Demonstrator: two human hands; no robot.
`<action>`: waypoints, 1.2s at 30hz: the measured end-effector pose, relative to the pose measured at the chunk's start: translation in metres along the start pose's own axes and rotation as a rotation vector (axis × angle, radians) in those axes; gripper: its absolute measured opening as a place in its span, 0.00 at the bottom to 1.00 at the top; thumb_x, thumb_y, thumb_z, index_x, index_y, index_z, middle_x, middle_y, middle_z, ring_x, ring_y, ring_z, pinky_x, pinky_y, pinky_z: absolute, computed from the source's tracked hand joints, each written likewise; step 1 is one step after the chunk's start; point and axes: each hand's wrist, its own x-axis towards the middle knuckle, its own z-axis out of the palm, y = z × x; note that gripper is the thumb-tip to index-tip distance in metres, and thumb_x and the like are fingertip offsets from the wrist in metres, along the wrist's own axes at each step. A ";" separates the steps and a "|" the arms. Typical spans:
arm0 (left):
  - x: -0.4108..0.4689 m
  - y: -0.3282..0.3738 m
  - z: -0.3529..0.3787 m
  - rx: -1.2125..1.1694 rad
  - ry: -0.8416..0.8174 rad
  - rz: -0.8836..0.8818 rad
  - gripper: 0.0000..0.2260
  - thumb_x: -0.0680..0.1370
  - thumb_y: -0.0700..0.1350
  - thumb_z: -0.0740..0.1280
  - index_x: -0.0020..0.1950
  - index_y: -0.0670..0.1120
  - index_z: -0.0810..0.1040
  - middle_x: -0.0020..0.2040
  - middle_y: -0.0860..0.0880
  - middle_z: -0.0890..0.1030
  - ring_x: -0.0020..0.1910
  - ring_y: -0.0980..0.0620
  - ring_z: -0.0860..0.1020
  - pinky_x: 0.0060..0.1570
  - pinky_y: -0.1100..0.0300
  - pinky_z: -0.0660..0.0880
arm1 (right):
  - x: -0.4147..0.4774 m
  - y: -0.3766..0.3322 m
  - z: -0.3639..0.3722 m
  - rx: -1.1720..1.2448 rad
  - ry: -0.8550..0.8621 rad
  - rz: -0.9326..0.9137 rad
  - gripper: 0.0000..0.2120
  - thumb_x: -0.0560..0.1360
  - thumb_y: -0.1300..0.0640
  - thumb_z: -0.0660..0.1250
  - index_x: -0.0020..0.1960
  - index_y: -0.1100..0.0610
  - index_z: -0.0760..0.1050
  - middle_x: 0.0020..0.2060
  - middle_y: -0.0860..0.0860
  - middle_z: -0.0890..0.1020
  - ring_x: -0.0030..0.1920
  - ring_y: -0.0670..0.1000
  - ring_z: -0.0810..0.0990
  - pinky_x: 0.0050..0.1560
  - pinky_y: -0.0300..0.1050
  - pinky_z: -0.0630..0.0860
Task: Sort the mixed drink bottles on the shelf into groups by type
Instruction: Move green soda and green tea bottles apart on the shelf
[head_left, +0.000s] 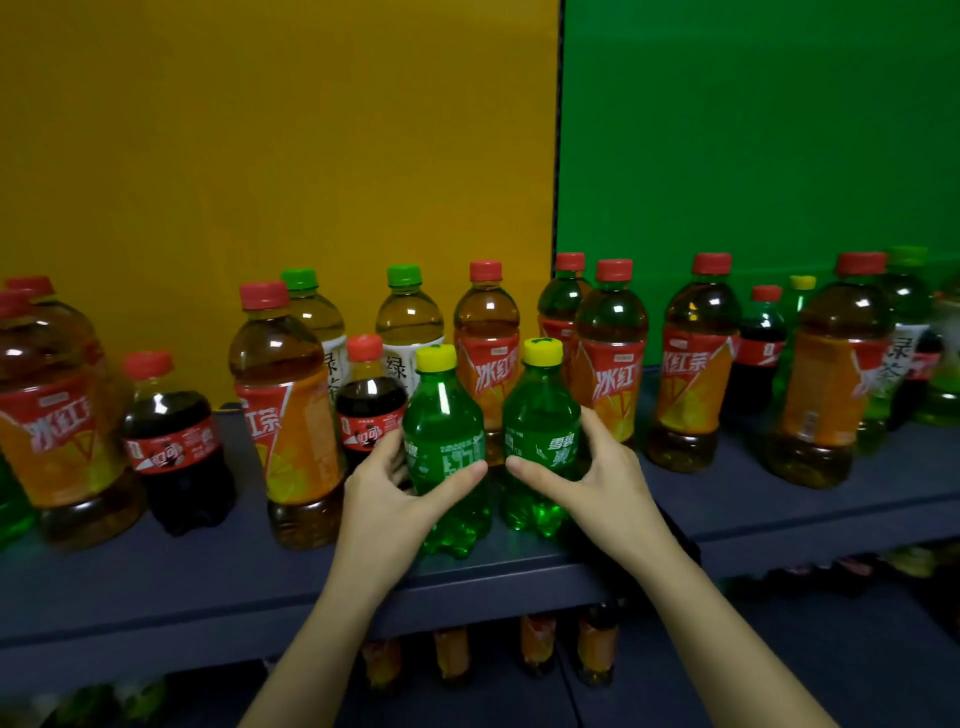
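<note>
Left hand fingers wrapped round the left Sprite bottle, thumb across the label. Right hand fingers grip the right Sprite bottle the same way. Both bottles upright, just beside each other, near the front lip of the shelf; can't tell if the bases are lifted. Risks: the left hand's back fingers sit against the small cola bottle, so a pull leftward likely tips it into the iced red tea bottle. The right hand's outer fingers are wedged by another iced red tea bottle, so the same knock risk applies there. Smooth round plastic in one-hand grips could slip, and a drop this close to the lip would go over onto the lower shelf bottles. The crowded far row leaves little room to set anything down.
</note>
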 end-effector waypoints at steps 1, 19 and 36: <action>0.000 0.001 0.001 -0.031 -0.006 -0.006 0.22 0.59 0.52 0.75 0.52 0.57 0.77 0.48 0.57 0.84 0.48 0.62 0.81 0.47 0.64 0.79 | -0.005 -0.001 -0.004 0.013 0.025 0.011 0.27 0.64 0.44 0.75 0.60 0.47 0.71 0.51 0.41 0.81 0.52 0.37 0.78 0.53 0.38 0.75; -0.001 0.052 0.213 -0.259 -0.398 0.104 0.26 0.53 0.57 0.78 0.48 0.53 0.80 0.46 0.57 0.85 0.46 0.57 0.83 0.43 0.65 0.78 | -0.111 0.017 -0.243 -0.080 0.582 0.201 0.22 0.58 0.40 0.72 0.50 0.41 0.74 0.45 0.37 0.82 0.47 0.37 0.80 0.48 0.42 0.78; -0.072 0.106 0.549 -0.304 -0.581 0.056 0.18 0.61 0.46 0.79 0.48 0.48 0.80 0.46 0.54 0.84 0.46 0.60 0.82 0.43 0.66 0.78 | -0.193 0.128 -0.544 -0.239 0.770 0.313 0.30 0.57 0.39 0.74 0.56 0.46 0.73 0.49 0.43 0.81 0.49 0.43 0.80 0.52 0.49 0.78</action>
